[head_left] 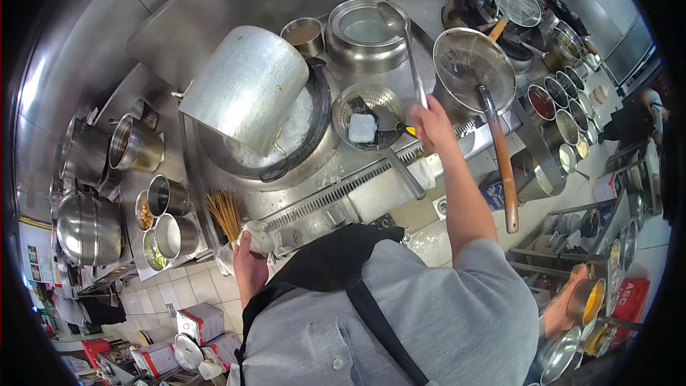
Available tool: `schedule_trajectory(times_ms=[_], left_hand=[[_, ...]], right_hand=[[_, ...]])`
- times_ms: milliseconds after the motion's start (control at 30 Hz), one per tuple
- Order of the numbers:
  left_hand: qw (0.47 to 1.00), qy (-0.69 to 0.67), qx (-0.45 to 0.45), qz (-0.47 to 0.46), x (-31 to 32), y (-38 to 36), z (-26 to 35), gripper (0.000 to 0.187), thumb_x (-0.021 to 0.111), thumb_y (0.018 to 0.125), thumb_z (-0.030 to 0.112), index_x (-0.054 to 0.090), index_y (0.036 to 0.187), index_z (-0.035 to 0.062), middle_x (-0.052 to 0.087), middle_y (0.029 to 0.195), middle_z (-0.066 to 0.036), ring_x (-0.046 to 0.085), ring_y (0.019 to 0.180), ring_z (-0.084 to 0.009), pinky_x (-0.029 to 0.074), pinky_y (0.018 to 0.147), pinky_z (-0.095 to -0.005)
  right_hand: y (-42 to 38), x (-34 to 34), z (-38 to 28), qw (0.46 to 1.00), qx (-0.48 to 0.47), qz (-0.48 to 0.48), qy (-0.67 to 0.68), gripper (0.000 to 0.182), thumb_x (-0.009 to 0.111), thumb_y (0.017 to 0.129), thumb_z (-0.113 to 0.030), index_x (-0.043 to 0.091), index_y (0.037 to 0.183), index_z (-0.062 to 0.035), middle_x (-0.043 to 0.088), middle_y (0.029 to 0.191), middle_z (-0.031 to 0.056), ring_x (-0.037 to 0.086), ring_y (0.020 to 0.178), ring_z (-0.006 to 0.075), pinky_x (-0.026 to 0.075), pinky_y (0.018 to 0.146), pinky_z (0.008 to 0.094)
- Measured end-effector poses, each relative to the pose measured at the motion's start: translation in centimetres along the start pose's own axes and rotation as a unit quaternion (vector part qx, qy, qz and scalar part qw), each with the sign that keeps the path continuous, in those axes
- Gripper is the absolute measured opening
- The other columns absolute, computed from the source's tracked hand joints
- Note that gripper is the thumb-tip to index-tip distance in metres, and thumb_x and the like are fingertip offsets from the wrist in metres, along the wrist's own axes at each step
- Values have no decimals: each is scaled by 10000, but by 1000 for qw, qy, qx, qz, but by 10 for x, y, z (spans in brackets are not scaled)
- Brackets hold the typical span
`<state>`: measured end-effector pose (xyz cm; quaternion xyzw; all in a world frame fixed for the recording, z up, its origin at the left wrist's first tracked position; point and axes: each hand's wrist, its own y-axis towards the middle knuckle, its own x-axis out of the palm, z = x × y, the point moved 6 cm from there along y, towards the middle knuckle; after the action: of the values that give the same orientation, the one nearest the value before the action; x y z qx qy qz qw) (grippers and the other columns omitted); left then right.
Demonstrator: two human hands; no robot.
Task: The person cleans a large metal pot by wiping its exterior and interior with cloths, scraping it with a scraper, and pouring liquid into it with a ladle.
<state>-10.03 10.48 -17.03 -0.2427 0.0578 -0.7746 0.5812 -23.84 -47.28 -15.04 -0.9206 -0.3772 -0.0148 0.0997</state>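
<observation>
While my right hand [431, 123] grips the ladle [409, 43] handle over the colander [371, 104], left hand [248, 261] clutches a rag [259, 237] at surface edge. Big pot [246, 86] tilted in wok stn.

The kitchen is brightly and evenly lit from above, with cool white light. A strong fisheye lens bends everything: straight counter edges curve, and the scene sits inside a dark round border that blacks out all four corners. Glare streaks the steel wall [214, 0] at the upper left, and a hot white patch burns at the far left edge. The big tilted pot [246, 86] shines on its side. Shadows are soft and short. The centre is fairly sharp; things near the rim look squeezed, small and slightly smeared.
</observation>
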Motion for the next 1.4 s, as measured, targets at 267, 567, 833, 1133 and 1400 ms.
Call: schedule_trajectory(times_ms=[267,567,833,1133,1400], left_hand=[[998,20,46,47,3,-12,9,375,600,1095,245,579,1394,20,675,1353,-134,643,1251,-307,507,1074,-486],[977,103,32,186,-95,-37,-15,363,552,1100,267,601,1335,-6,711,1231,-148,702,1111,-282,567,941,-424],[777,589,96,201,-30,-50,49,347,573,1076,253,613,1293,-14,710,1182,-163,704,1063,-283,572,901,-393],[872,438,98,197,-23,-34,39,296,548,1093,219,638,1240,-21,699,1154,-143,687,1041,-250,563,889,-370],[964,134,60,222,-51,-28,22,310,528,1131,267,638,1255,4,695,1209,-117,696,1075,-214,573,884,-365]], right_hand=[[174,73,21,848,188,-88,488,113,640,1058,-192,570,1058,-103,504,678,-43,491,515,61,426,449,241],[133,103,77,909,128,-164,361,556,673,985,-102,481,1486,-246,603,913,12,560,639,160,508,591,346],[268,71,43,989,12,96,114,264,637,1036,-166,460,1224,-115,622,876,70,547,591,156,451,462,330],[227,105,50,921,156,0,357,164,635,1072,-197,539,1133,-79,483,696,-7,453,487,101,409,412,267],[146,102,74,857,121,-241,439,143,647,1078,-247,581,1182,-173,533,756,-35,529,581,84,515,521,298]])
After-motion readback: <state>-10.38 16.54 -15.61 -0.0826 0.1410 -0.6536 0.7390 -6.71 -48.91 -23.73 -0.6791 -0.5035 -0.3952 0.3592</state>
